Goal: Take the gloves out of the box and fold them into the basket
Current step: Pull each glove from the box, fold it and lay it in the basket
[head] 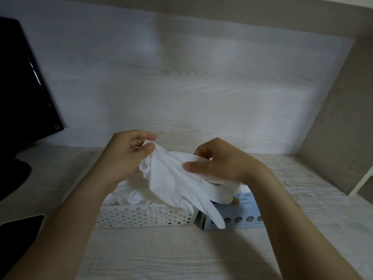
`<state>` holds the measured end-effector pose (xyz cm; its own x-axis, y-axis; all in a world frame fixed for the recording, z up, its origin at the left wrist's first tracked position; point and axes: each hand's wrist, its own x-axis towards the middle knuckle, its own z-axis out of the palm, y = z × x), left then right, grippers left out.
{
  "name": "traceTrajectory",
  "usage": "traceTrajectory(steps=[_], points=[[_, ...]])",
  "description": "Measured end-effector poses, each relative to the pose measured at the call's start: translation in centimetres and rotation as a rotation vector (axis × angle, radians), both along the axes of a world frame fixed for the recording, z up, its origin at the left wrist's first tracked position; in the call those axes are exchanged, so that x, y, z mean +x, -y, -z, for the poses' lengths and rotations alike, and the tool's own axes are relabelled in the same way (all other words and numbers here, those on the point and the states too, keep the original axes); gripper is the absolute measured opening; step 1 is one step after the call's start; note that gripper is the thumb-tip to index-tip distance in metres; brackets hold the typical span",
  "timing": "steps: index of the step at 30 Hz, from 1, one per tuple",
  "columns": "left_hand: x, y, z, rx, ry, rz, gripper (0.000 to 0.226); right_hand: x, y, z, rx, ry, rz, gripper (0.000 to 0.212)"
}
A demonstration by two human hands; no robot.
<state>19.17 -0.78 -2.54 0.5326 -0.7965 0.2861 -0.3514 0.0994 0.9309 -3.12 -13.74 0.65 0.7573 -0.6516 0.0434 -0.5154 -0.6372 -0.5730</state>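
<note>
A white disposable glove (171, 178) hangs in the air between both hands, its fingers drooping down to the lower right over the box. My left hand (125, 154) pinches its cuff end at the upper left. My right hand (218, 160) pinches its right edge between thumb and fingers. Below them stands a white perforated basket (141, 216) holding other white gloves (129, 196). To its right, touching it, lies the light blue glove box (242, 217), with white glove material sticking out of its top.
A black monitor (22, 93) stands at the left on the pale wood-grain desk (181, 255). A dark phone (22, 225) lies near the left edge. A white wood-grain back panel rises behind, and a beige side wall (343, 128) closes off the right.
</note>
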Motion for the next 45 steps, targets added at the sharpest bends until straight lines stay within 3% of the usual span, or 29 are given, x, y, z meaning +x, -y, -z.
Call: traceTrajectory(steps=[7, 12, 16, 20, 22, 26, 30, 37, 40, 42, 45], points=[[2.6, 0.0, 2.9, 0.105, 0.102, -0.106, 0.029, 4.1, 0.7, -1.3, 0.043, -0.093, -0.114, 0.021], [2.3, 0.0, 2.8, 0.091, 0.159, -0.245, 0.034, 5.0, 0.8, -0.9, 0.103, 0.038, -0.131, 0.023], [2.0, 0.0, 2.9, 0.050, 0.148, -0.270, 0.028, 5.0, 1.3, -1.1, 0.195, 0.124, -0.157, 0.021], [2.3, -0.3, 2.8, -0.015, 0.158, -0.282, 0.018, 4.6, 1.4, -1.0, 0.347, 0.049, -0.210, 0.020], [2.5, -0.8, 2.3, -0.005, 0.092, -0.267, 0.018, 4.6, 1.4, -0.8, 0.395, 0.018, -0.232, 0.023], [2.1, -1.3, 1.6, 0.070, -0.217, -0.123, 0.020, 4.8, 1.6, -0.9, 0.410, 0.049, -0.197, 0.023], [1.8, -1.3, 1.0, 0.027, -0.426, -0.076, 0.021, 5.2, 1.4, -0.3, 0.499, 0.078, -0.158, 0.026], [2.1, -1.6, 0.2, -0.024, -0.593, 0.018, 0.020, 5.3, 1.2, -0.1, 0.646, 0.035, -0.202, 0.027], [2.6, -1.7, 1.0, 0.069, -0.408, -0.098, 0.021, 5.9, 1.1, 0.3, 0.417, -0.032, -0.134, 0.033], [3.3, -1.6, 2.0, 0.137, -0.122, -0.251, 0.025, 6.5, 0.8, 0.5, 0.168, -0.050, -0.016, 0.035], [4.1, -1.6, 2.9, 0.231, 0.247, -0.445, 0.027, 7.5, 0.8, 1.2, 0.000, 0.036, 0.072, 0.032]])
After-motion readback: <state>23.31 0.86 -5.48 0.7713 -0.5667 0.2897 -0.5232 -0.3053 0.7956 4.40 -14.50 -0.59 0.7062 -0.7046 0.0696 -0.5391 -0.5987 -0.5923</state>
